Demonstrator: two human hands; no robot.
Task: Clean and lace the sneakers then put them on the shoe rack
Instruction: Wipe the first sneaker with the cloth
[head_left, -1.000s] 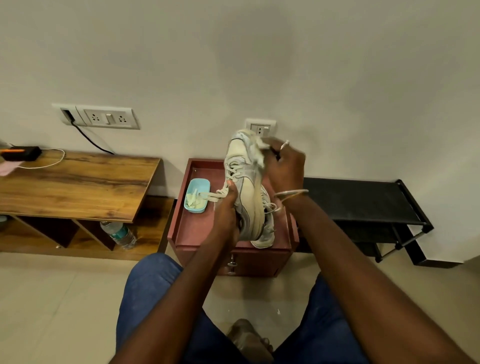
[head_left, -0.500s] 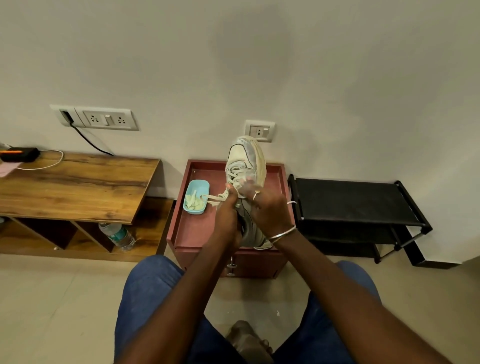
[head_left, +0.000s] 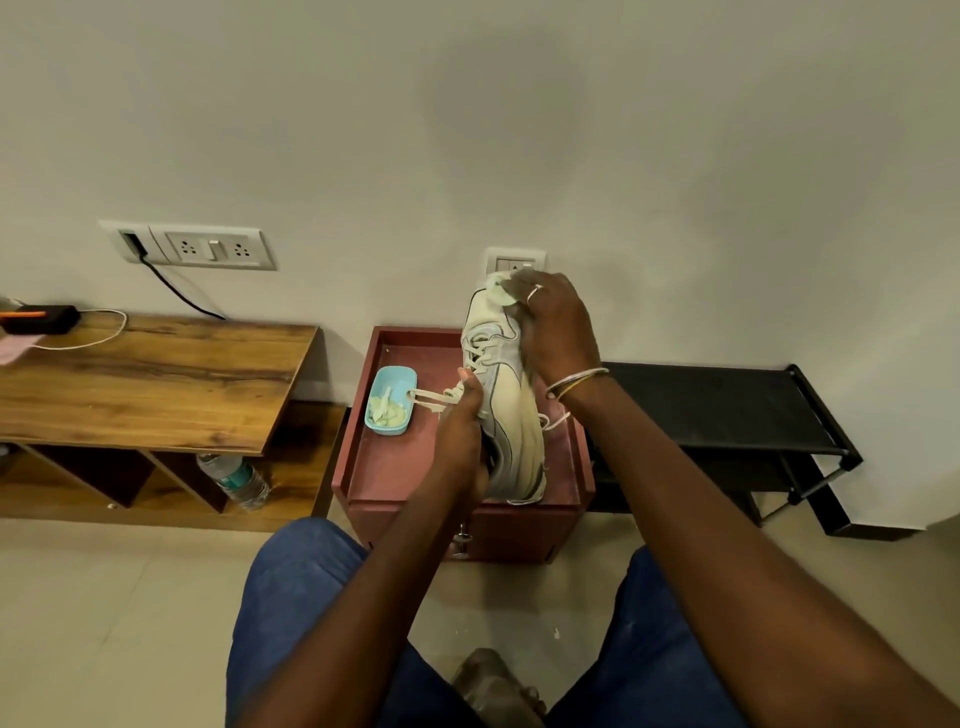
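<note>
Cleaning step: the left hand (head_left: 464, 434) grips the cream lace-up sneaker (head_left: 511, 415), the right hand (head_left: 557, 325) pinches a small white wipe (head_left: 497, 295) on its toe; the sides likely need wiping next.

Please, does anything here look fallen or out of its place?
Yes. A water bottle lies on its side on the low shelf under the wooden table. The sneaker's loose lace trails toward the blue dish.

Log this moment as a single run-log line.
phase: cleaning | left hand: grips sneaker toe-up over red cabinet | right hand: presses cloth on toe | sneaker not yet on shoe rack
</note>
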